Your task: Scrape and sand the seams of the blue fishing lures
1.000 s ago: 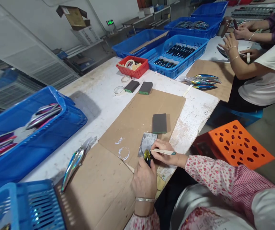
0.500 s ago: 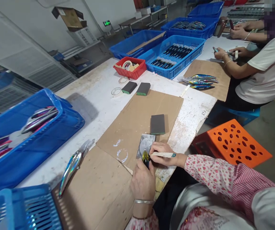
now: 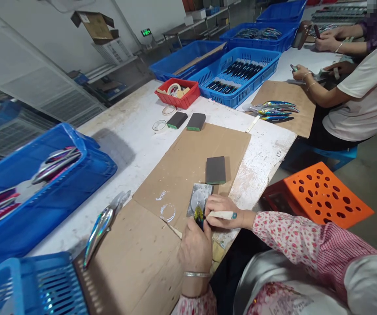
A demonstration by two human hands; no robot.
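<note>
My left hand [image 3: 195,247] is closed around a dark fishing lure [image 3: 199,214] with a yellow-green end and a clear lip. The lure's lip lies over a grey, white-dusted block [image 3: 204,189] on the cardboard. Close beside it, my right hand [image 3: 221,211] grips a pale handle with a teal end [image 3: 223,215]; its working end is hidden by my fingers. The fingertips of both hands meet at the lure. A dark sanding block [image 3: 215,169] lies just beyond. Off to the left rests a shiny silver-blue lure [image 3: 100,232].
Blue crates [image 3: 105,168] stand at left, one holding pink and silver lures. Behind are a red basket [image 3: 193,97] with tape rolls and a blue crate [image 3: 241,101] of dark lures. Co-workers sit at right beyond an orange stool [image 3: 333,192]. Cardboard [image 3: 175,170] covers part of the table.
Little differs. The pale handle in my right hand has tilted and shifted slightly left, and the lure has moved slightly. Both hands keep their holds.
</note>
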